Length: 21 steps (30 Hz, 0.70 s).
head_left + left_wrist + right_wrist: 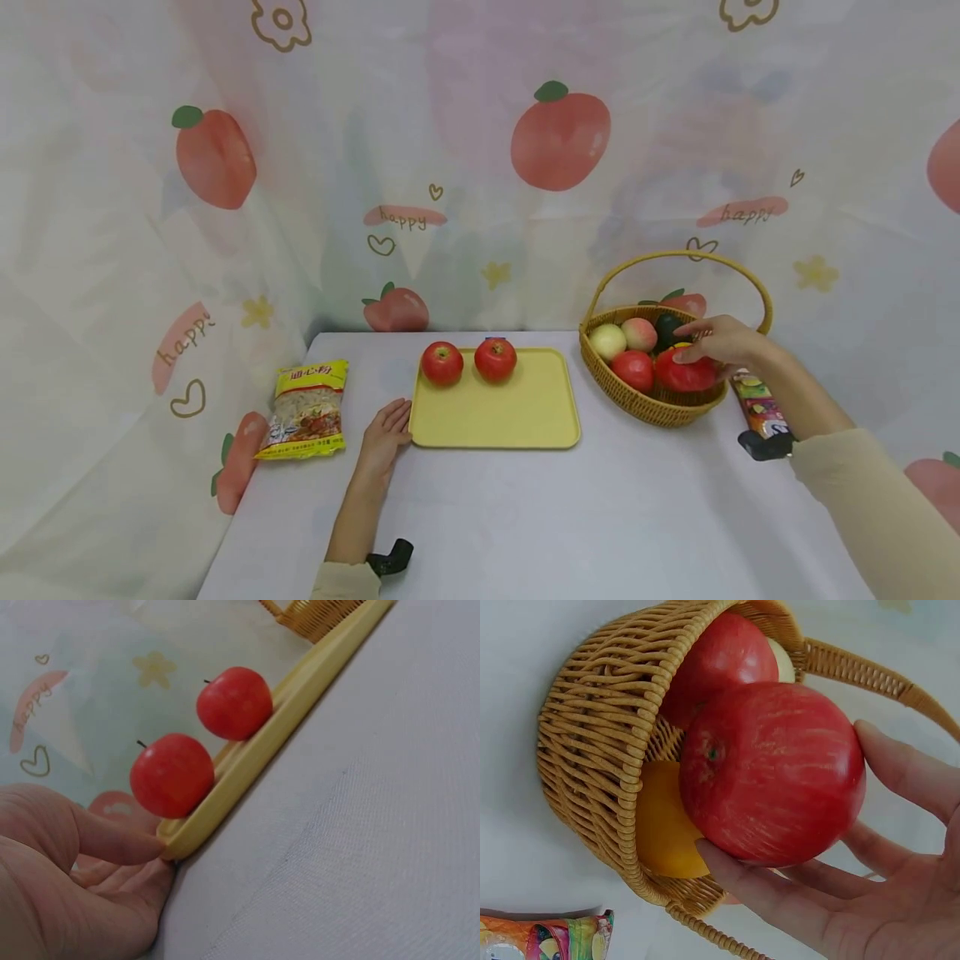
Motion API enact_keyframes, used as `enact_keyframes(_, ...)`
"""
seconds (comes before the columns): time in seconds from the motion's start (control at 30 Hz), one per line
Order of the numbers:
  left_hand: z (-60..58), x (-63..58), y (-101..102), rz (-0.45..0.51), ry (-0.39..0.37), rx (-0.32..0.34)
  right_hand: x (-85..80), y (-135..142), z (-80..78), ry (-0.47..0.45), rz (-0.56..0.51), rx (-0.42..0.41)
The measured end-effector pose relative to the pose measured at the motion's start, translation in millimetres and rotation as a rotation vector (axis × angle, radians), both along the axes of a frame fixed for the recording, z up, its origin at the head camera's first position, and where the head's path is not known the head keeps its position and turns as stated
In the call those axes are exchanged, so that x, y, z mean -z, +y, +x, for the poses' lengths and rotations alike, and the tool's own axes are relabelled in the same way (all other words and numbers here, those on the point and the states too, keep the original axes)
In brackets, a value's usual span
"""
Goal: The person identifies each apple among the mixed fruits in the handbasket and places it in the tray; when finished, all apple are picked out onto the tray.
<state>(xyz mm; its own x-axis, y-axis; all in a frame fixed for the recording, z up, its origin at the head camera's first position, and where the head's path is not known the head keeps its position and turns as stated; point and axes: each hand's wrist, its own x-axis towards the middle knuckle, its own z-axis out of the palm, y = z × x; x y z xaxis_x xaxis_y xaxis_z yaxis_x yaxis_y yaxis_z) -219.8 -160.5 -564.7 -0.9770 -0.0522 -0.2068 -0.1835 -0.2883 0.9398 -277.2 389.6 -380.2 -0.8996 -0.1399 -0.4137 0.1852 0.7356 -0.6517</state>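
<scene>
My right hand (716,346) is at the wicker basket (660,410) and grips a large red apple (776,776), fingers and thumb spread around it. The apple is at the basket's opening, over a yellow fruit (664,817) and beside another red apple (724,664). At the left end of the yellow tray (495,425), my left hand (385,433) holds the edge near its front corner. Its thumb touches the rim in the left wrist view, with the other fingers low beside it; some fingertips are hidden. Two red apples (442,364) stand on the tray's back left part.
The basket also holds a pale round fruit (607,342), a peach (640,334) and a dark green fruit (666,331); its tall handle (682,253) arches above. A yellow food packet (307,410) lies at left, a colourful packet (759,406) right of the basket. A printed curtain (480,158) hangs behind.
</scene>
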Motion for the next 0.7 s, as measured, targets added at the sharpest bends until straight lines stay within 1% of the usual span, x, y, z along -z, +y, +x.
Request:
enact_keyframes(0.13, -0.7, 0.5, 0, -0.008, -0.011, -0.007, -2.7, -3, 5.0, 0.04, -0.004, 0.016)
enact_keyframes(0.33, -1.3, 2.2, -1, -0.012, -0.02, -0.015, -4.7, -10, 11.8, 0.091, -0.04, 0.029)
enact_keyframes(0.53, -0.2, 1.7, -1, -0.013, -0.021, -0.006, -4.4, -14, 15.1, 0.184, -0.047, 0.037)
enact_keyframes(0.7, 0.6, 1.1, 0, -0.011, -0.025, -0.006, -6.9, -24, 21.1, 0.233, -0.082, 0.062)
